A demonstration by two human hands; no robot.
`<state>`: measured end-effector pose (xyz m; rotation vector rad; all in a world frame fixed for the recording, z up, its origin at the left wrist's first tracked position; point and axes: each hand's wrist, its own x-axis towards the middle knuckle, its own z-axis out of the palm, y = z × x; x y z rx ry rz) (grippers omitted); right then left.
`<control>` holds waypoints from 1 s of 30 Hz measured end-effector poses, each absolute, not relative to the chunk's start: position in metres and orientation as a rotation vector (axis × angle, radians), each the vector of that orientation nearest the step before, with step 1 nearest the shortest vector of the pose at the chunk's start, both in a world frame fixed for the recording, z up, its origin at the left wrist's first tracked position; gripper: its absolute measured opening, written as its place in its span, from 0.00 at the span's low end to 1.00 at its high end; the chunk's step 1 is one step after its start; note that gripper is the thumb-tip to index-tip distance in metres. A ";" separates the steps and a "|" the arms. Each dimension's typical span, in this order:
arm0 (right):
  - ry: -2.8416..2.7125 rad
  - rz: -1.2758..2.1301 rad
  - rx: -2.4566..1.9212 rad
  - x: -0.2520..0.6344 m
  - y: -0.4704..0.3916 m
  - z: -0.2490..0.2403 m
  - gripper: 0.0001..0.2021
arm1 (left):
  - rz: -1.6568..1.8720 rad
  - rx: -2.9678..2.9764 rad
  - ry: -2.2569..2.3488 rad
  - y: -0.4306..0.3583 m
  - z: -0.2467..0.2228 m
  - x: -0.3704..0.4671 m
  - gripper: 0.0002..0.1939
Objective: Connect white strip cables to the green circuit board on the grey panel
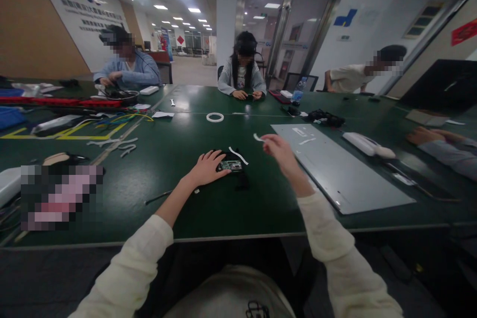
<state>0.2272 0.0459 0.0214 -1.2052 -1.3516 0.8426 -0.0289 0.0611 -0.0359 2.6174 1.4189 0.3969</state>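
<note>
In the middle of the table, a black device with a green circuit board (231, 165) lies under my left hand (207, 168). The fingers wrap over its left end and the thumb presses along its near edge. One white strip (238, 155) lies slantwise across the board, its upper end sticking out past the black part. To the right, my right hand (278, 151) is raised above the table, pinching a short white strip (257, 137) between thumb and fingertips. Just below the device sits a small black piece (242, 182), too dark to make out.
A grey panel (335, 169) with white strips on it lies at the right. Further back is a white tape ring (215, 117). Loose white strips (115, 144), wires and a thin black cable (158, 197) lie to the left. Several other people sit around the table.
</note>
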 end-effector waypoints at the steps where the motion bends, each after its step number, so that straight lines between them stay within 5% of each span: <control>1: -1.441 0.959 -1.143 0.196 0.044 0.022 0.11 | 0.414 2.625 1.430 0.061 -0.037 -0.028 0.33; 5: -1.574 1.107 -1.067 0.106 0.039 0.010 0.09 | 0.464 2.653 1.443 0.060 -0.038 -0.027 0.27; 14: -2.196 0.200 -1.598 0.078 0.022 -0.007 0.20 | 0.356 2.688 1.328 0.061 -0.040 -0.041 0.30; 18: -2.227 0.094 -1.645 0.085 0.017 -0.001 0.23 | 0.318 2.678 1.373 0.061 -0.040 -0.036 0.30; 26: -1.464 0.761 -1.423 0.232 0.072 0.006 0.17 | 0.447 2.670 1.453 0.063 -0.043 -0.029 0.33; 30: -0.976 0.518 -1.557 0.336 0.105 0.008 0.10 | 0.434 2.648 1.436 0.064 -0.043 -0.030 0.34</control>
